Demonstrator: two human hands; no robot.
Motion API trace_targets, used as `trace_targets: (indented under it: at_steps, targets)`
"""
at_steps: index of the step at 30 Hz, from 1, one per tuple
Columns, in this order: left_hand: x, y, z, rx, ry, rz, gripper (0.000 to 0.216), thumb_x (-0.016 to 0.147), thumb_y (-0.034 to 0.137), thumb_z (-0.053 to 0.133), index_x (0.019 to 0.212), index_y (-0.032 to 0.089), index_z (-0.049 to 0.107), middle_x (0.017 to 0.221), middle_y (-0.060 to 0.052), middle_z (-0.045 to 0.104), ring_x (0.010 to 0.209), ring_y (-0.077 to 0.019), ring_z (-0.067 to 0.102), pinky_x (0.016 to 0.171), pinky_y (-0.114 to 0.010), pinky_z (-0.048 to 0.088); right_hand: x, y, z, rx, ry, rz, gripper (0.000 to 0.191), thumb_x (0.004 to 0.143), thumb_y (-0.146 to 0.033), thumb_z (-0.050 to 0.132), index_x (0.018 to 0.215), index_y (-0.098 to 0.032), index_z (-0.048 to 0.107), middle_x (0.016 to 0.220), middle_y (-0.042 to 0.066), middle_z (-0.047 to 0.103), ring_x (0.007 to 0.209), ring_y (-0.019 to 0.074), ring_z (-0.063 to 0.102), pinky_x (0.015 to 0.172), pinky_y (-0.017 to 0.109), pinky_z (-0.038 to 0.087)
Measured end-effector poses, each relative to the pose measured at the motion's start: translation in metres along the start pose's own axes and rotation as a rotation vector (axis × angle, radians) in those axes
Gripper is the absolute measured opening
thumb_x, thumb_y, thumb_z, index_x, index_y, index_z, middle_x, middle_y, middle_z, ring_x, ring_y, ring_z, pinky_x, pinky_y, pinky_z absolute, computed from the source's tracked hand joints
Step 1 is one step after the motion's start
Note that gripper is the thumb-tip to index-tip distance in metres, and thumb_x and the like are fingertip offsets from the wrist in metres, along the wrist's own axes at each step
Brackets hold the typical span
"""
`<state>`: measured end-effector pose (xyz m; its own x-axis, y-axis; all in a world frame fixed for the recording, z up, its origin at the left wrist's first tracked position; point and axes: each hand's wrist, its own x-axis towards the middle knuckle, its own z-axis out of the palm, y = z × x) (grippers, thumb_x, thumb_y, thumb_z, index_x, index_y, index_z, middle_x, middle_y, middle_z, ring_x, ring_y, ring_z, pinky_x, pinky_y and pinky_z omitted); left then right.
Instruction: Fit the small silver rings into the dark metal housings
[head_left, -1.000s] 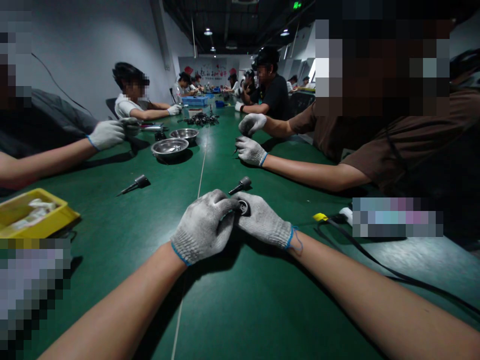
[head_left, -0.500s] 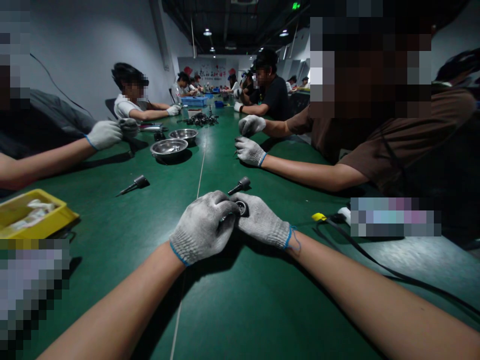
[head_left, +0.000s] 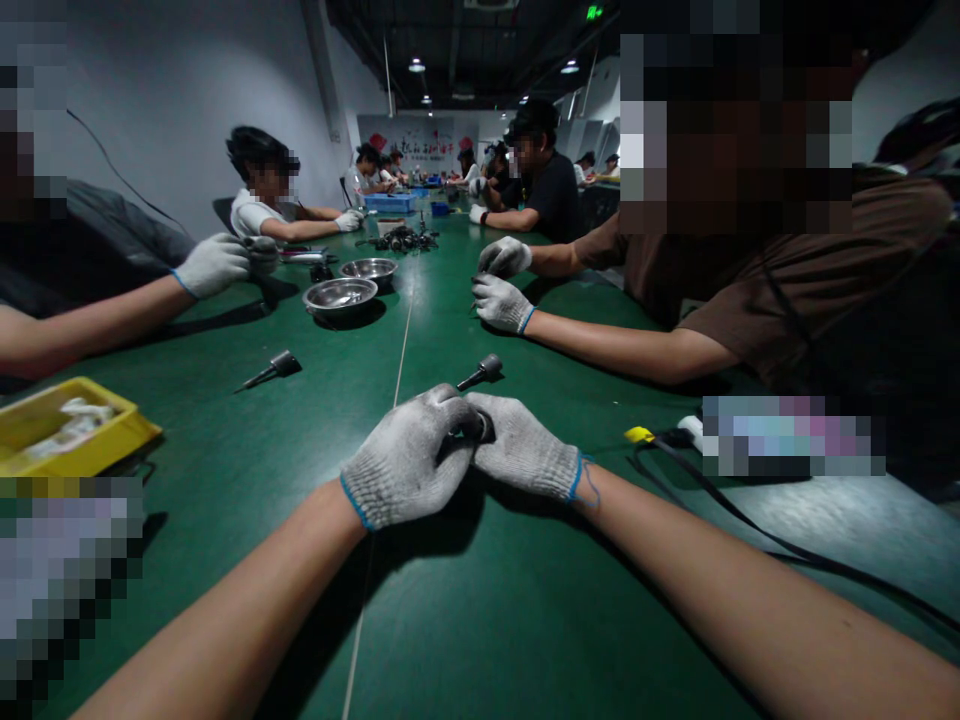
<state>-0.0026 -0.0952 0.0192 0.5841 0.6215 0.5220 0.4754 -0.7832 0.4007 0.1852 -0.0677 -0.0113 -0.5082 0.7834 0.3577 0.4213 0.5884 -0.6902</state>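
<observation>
My right hand (head_left: 525, 450), in a pale knitted glove with blue cuff trim, is closed around a small dark round part (head_left: 485, 428) with a ring-shaped rim. My left hand (head_left: 412, 455), gloved alike, presses its fingers together against the near side of that part. What sits between the left fingertips is hidden. Just beyond both hands a dark metal piece with a thick cylindrical head and thin shank (head_left: 480, 372) lies on the green table (head_left: 427, 630). A similar metal piece (head_left: 270, 370) lies farther left.
A yellow bin (head_left: 135, 430) with white items stands at left. Two steel bowls (head_left: 340, 312) and a heap of dark parts (head_left: 405, 238) are farther back. Black cables (head_left: 720, 490) run along the right. Co-workers' gloved hands (head_left: 504, 300) work on both sides.
The round part has turned in my hands, so its open ring face shows less. My left fingers have shifted slightly over it. The view has moved a little.
</observation>
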Motion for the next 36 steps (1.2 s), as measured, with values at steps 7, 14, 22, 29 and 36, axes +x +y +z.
trace_targets:
  at_steps: [7, 14, 22, 29, 36]
  targets:
    - [-0.001, -0.002, 0.005, -0.048, 0.090, -0.123, 0.006, 0.091, 0.015, 0.061, 0.089, 0.017, 0.066, 0.085, -0.004, 0.068, 0.075, -0.0162, 0.066, 0.072, -0.030, 0.057, 0.001, 0.002, 0.000, 0.021, 0.012, -0.008, 0.006, 0.081, -0.013, 0.065, 0.084, -0.018, 0.064, 0.088, 0.003, 0.073, 0.078, 0.0170, 0.065, 0.075, 0.029, 0.050]
    - [0.000, -0.012, 0.005, -0.084, 0.268, -0.357, 0.013, 0.092, 0.026, 0.065, 0.092, 0.018, 0.075, 0.087, -0.003, 0.076, 0.079, -0.0181, 0.071, 0.075, -0.032, 0.059, 0.005, 0.005, -0.003, 0.193, 0.114, 0.042, 0.013, 0.084, -0.026, 0.072, 0.093, -0.017, 0.071, 0.089, 0.003, 0.076, 0.080, 0.0179, 0.069, 0.075, 0.030, 0.054]
    - [0.000, -0.015, 0.007, -0.129, 0.283, -0.401, 0.018, 0.092, 0.030, 0.066, 0.093, 0.019, 0.080, 0.089, -0.004, 0.080, 0.083, -0.0209, 0.074, 0.082, -0.036, 0.061, 0.006, 0.006, -0.006, 0.257, 0.148, 0.064, 0.017, 0.084, -0.032, 0.074, 0.092, -0.017, 0.072, 0.090, 0.005, 0.078, 0.082, 0.0187, 0.071, 0.078, 0.031, 0.057]
    - [0.000, -0.014, 0.008, -0.082, 0.268, -0.358, 0.018, 0.094, 0.027, 0.063, 0.095, 0.020, 0.080, 0.090, -0.005, 0.079, 0.084, -0.0205, 0.074, 0.081, -0.035, 0.061, 0.006, 0.006, -0.006, 0.256, 0.150, 0.092, 0.024, 0.085, -0.039, 0.076, 0.090, -0.016, 0.072, 0.089, 0.006, 0.078, 0.081, 0.0195, 0.071, 0.077, 0.032, 0.057]
    - [-0.002, -0.017, 0.009, 0.037, 0.282, -0.292, 0.019, 0.096, 0.024, 0.060, 0.097, 0.019, 0.079, 0.092, -0.005, 0.078, 0.086, -0.0197, 0.074, 0.081, -0.033, 0.060, 0.006, 0.008, -0.006, 0.256, 0.188, 0.108, 0.025, 0.085, -0.042, 0.075, 0.089, -0.017, 0.073, 0.087, 0.006, 0.078, 0.078, 0.0187, 0.070, 0.075, 0.031, 0.056]
